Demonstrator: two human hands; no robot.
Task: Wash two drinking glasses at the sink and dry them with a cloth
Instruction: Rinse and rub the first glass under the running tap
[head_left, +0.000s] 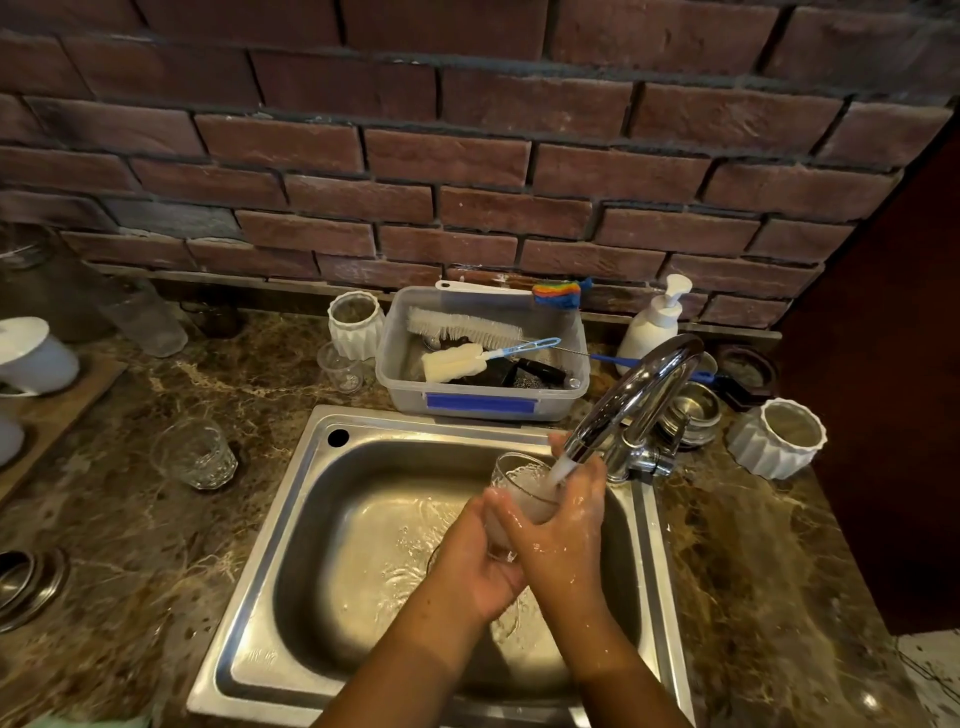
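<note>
Over the steel sink (311, 499) I hold a clear drinking glass (522, 480) tilted under the chrome tap (631, 395). Water streams from the spout into its mouth and splashes into the basin. My left hand (475, 561) cups the glass from below and behind. My right hand (558, 525), wet and soapy, wraps its front side. A second clear faceted glass (195, 453) stands upright on the marble counter left of the sink. No cloth is clearly in view.
A plastic tub (483, 400) with brushes and a sponge wand sits behind the sink. Beside it stand a small glass (340, 366), a white ribbed cup (356, 325) and a soap pump bottle (654, 322). Another ribbed cup (776, 439) and steel bowls (693, 410) sit right of the tap.
</note>
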